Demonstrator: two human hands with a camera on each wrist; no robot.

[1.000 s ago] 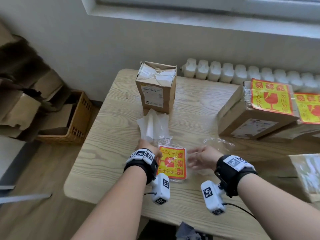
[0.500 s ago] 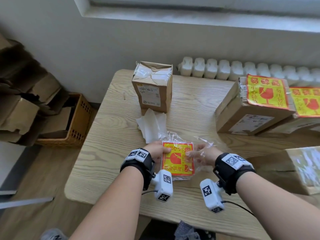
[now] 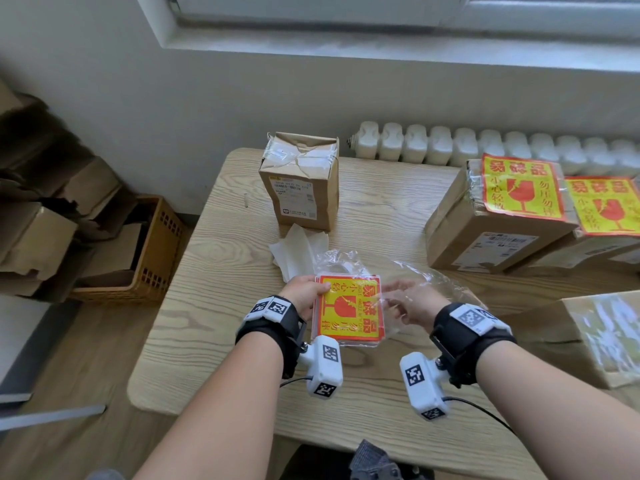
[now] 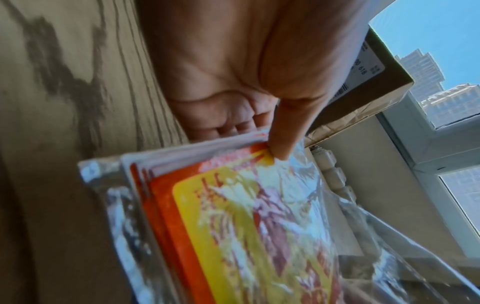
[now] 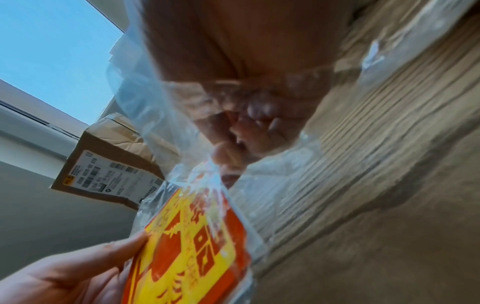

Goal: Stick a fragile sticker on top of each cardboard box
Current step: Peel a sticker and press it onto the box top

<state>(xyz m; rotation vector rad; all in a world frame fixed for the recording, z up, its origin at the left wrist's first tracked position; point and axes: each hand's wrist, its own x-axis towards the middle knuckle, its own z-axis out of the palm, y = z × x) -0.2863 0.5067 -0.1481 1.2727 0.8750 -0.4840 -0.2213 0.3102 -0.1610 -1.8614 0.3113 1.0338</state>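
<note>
Holding a stack of yellow-and-red fragile stickers (image 3: 348,308) above the wooden bench (image 3: 214,271): left hand (image 3: 304,295), thumb and fingers pinching its edge; right hand (image 3: 412,304) pinching the clear plastic bag (image 3: 408,271). Risk: several sheets sliding out together, scattering.

Wood table (image 3: 214,306) w/ upright unstickered box (image 3: 301,188), white paper (image 3: 298,251), 2 stickered boxes (image 3: 491,220).

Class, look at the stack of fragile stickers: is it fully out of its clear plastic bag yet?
No, partly in. The left hand grips the sticker stack; the right hand pinches the plastic bag covering its lower end.
</note>
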